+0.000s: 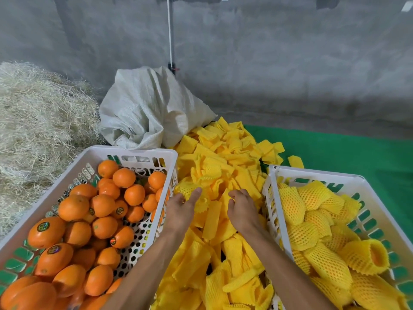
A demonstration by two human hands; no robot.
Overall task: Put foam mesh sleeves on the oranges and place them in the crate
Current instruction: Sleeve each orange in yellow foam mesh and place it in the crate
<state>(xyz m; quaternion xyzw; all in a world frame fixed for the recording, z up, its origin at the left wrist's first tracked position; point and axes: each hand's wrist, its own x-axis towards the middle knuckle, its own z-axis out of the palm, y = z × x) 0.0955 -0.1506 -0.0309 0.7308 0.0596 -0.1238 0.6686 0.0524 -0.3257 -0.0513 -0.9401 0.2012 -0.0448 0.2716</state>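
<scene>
Head view: the left hand [182, 204] holds a yellow-sleeved orange [190, 191] over the loose sleeve pile [225, 166], while the right hand [242, 206] pinches a scrap of foam. The right crate [312, 173] already holds several sleeved oranges [312, 220]; the left crate [134, 151] remains full of bare oranges [73, 220], so most work seems left.

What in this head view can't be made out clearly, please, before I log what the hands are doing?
- Left hand: seen from the back; whether it holds only a sleeve or a sleeved orange is hidden.
- Right hand: curled fingers hide what it pinches, if anything.
- Left crate and right crate: near ends cut off by the bottom edge.
- Orange stickers: print too small to read.
- Sack: contents hidden by its cloth.
</scene>
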